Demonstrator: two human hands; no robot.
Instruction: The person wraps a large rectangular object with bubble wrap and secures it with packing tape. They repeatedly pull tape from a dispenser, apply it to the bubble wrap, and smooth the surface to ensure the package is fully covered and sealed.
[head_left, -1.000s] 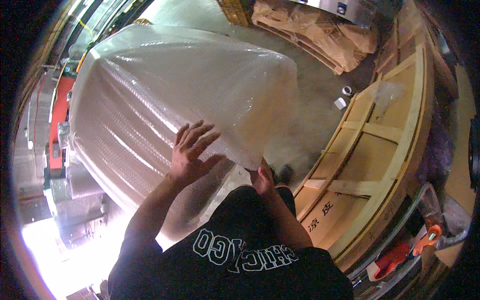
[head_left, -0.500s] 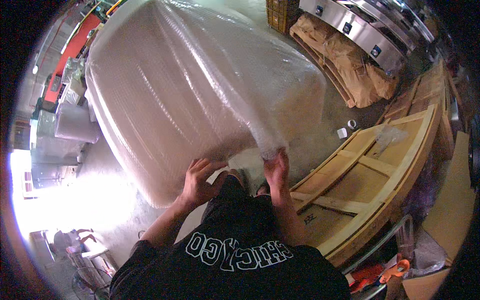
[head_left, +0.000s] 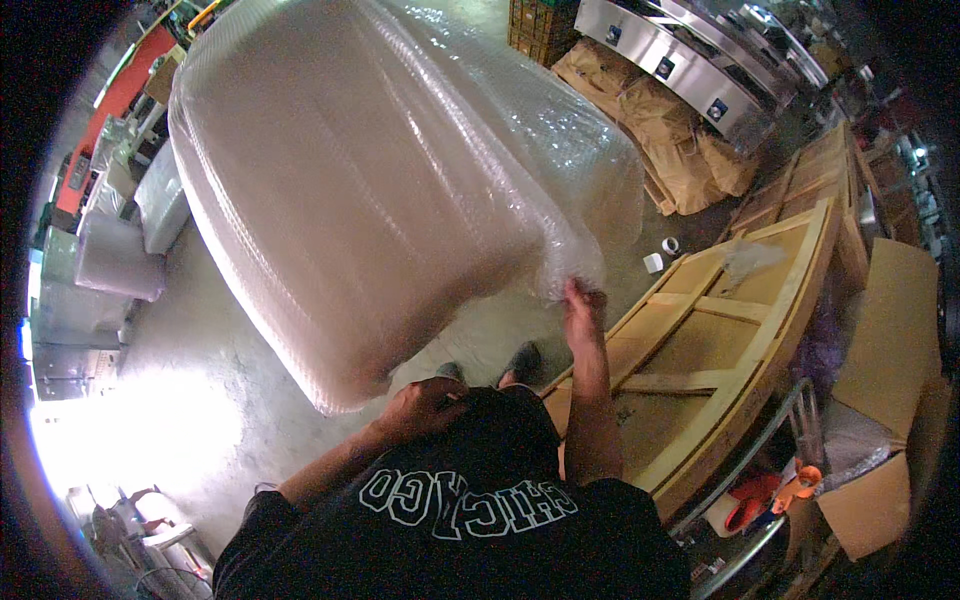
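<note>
At ten o'clock a red panel (head_left: 103, 125) stands near the left rim, and at nine o'clock sits a clear-wrapped bundle (head_left: 120, 255). The bubble wrap (head_left: 370, 190) spreads from nine to one o'clock, its lower left corner hanging toward eight. At seven o'clock the left hand (head_left: 424, 406) lies near the waist of the black shirt (head_left: 450, 545), fingers loosely bent; whether it grips anything I cannot tell. At three o'clock the right hand (head_left: 584, 308) is clamped on a gathered corner of the bubble wrap. Toward two o'clock lies a white ring (head_left: 670, 245); a wooden frame (head_left: 765, 340) runs from three to five, with a cardboard box (head_left: 885, 340) beyond it.
</note>
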